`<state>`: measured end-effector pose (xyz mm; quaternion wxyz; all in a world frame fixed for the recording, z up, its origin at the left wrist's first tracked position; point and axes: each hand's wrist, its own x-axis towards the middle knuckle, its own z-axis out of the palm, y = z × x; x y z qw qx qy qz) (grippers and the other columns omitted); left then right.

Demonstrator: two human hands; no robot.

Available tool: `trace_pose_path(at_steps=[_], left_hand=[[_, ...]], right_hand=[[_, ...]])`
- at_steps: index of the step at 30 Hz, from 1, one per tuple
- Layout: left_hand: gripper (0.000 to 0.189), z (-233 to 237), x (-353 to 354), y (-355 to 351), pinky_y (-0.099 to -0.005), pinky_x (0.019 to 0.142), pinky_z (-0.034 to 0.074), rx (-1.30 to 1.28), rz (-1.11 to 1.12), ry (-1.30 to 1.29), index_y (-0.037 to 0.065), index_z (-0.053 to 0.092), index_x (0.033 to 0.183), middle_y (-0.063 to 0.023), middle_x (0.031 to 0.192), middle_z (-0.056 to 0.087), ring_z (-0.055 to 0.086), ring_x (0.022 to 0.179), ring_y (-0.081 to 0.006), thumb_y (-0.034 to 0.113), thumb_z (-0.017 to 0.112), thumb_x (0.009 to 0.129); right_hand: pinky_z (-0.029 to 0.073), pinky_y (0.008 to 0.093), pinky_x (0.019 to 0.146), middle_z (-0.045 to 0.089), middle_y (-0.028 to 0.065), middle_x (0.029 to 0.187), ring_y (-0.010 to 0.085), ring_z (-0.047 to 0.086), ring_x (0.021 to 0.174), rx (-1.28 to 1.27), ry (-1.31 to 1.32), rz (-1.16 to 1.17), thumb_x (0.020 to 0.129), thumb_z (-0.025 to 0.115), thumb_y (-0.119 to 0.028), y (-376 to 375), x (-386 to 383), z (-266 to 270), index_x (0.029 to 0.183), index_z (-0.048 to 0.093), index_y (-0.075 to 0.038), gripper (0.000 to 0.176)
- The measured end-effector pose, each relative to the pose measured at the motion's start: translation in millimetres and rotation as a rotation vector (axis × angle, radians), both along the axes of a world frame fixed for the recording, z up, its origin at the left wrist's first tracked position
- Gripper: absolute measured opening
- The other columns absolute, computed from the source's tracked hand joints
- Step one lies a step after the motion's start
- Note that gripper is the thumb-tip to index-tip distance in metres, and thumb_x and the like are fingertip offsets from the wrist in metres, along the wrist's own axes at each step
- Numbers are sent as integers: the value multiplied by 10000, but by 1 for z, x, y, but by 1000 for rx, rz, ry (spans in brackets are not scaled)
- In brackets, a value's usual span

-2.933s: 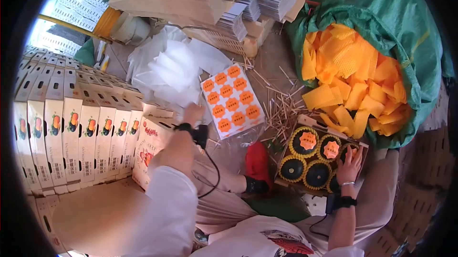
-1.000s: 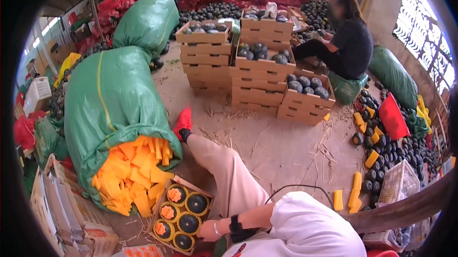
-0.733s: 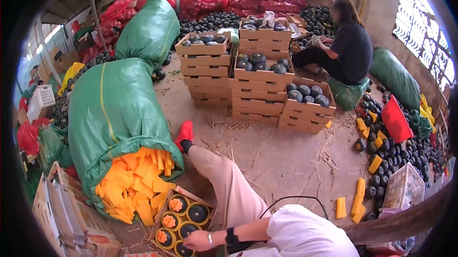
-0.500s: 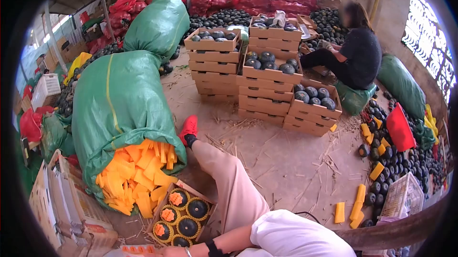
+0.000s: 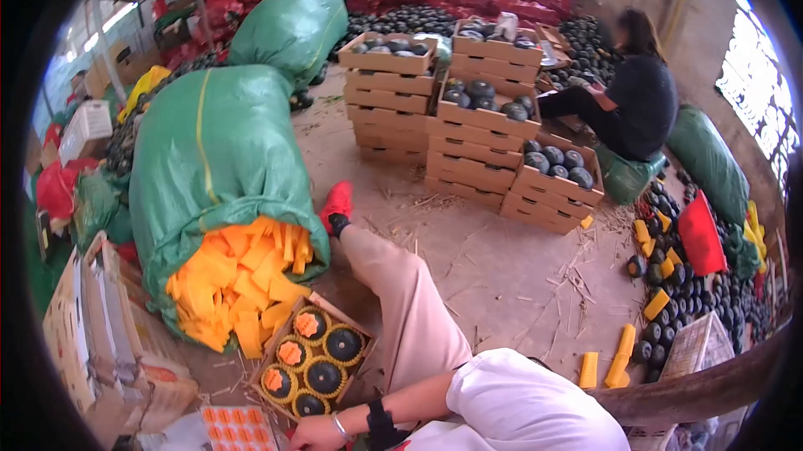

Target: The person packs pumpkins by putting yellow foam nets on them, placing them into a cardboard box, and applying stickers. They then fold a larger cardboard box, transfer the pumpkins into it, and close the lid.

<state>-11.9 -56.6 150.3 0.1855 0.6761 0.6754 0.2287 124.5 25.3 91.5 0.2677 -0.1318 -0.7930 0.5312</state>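
Note:
My right hand (image 5: 319,433), with a bracelet and a dark wristband, reaches across from the right at the bottom edge. Its fingers look curled, but their tips are partly cut off, and what they hold cannot be made out. Just left of it is a sheet of orange stickers (image 5: 237,427). Above the hand sits an open cardboard box (image 5: 361,374) of dark green squashes (image 5: 324,376) in yellow foam nets. Orange stickers (image 5: 291,354) show on the three along its left side. My left hand is out of view.
A green sack (image 5: 222,141) spills yellow-orange foam nets (image 5: 238,284) behind the box. Crates (image 5: 104,342) stand at left. Stacked cartons of squashes (image 5: 477,146) fill the middle. A person (image 5: 636,91) sits at right near loose squashes. My outstretched leg (image 5: 401,292) lies beside the box.
The view has tipped slightly downward, so more of the sticker sheet and my right hand shows. The stickers on the squashes in the box look the same.

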Motion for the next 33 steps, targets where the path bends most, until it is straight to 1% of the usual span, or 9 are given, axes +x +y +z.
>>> trace_pose_path(at_steps=[5, 8, 10, 11, 13, 16, 19, 26, 33], left_hand=[[283, -33, -5, -9, -404, 655, 444, -42, -87, -109, -16, 597, 911, -214, 791, 592, 581, 744, -354, 210, 430, 888], [211, -34, -3, -9, -431, 543, 375, -129, 4, -138, -14, 526, 753, -193, 679, 520, 486, 623, -396, 172, 509, 851], [236, -50, -10, -10, -366, 502, 348, -39, 139, -241, -20, 488, 703, -155, 595, 465, 448, 528, -289, 160, 531, 849], [252, -50, -13, -18, -348, 494, 337, -63, 216, -250, -20, 474, 690, -136, 577, 434, 419, 519, -243, 162, 531, 853], [286, -55, -26, -16, -311, 479, 315, -82, 342, -285, -20, 446, 665, -99, 541, 372, 362, 500, -150, 167, 531, 863], [318, -65, -36, -10, -283, 469, 280, 6, 405, -407, -15, 411, 655, -57, 538, 307, 295, 540, -85, 182, 533, 874], [350, -67, -38, -5, -283, 462, 238, 1, 414, -418, 5, 355, 641, -23, 555, 259, 260, 546, -80, 188, 527, 885], [356, -75, -47, -7, -278, 462, 219, 33, 435, -443, 9, 329, 632, -10, 562, 236, 248, 545, -75, 163, 528, 884], [281, -63, -45, -1, -248, 490, 289, -56, 480, -456, -8, 412, 648, -20, 577, 367, 324, 563, -69, 118, 564, 847]], right_hand=[[489, 312, 594, 662, 97, 747, 139, 602, 640, -321, -4, 17, 793, 629, -160, 9, 17, -46, 880, 655, -33, 156], [520, 275, 576, 642, 79, 717, 148, 615, 590, -1101, -123, -132, 818, 597, -106, 5, 29, -63, 838, 655, -3, 120], [503, 298, 539, 645, 95, 694, 174, 619, 561, -856, -183, -509, 767, 624, -85, 32, 50, -66, 782, 658, -18, 77], [488, 321, 529, 637, 126, 695, 235, 614, 551, -95, -296, -771, 747, 633, -109, 47, 70, -83, 767, 659, -40, 77], [487, 364, 573, 611, 137, 695, 306, 604, 649, 129, -454, -1026, 760, 619, -165, 72, 92, -62, 696, 630, -60, 123], [489, 367, 579, 592, 110, 660, 278, 600, 628, 555, -592, -1028, 750, 586, -131, 96, 102, -57, 719, 592, -74, 65], [495, 345, 604, 604, 77, 689, 246, 612, 657, 714, -849, -770, 746, 554, -123, 102, 105, -87, 747, 579, -85, 45], [502, 342, 683, 631, 75, 771, 220, 626, 748, 832, -835, -580, 736, 521, -111, 96, 117, -132, 750, 604, -78, 91], [492, 371, 691, 613, 78, 813, 250, 604, 775, 484, -1247, -367, 759, 579, -167, 98, 101, -100, 732, 582, -62, 109]])
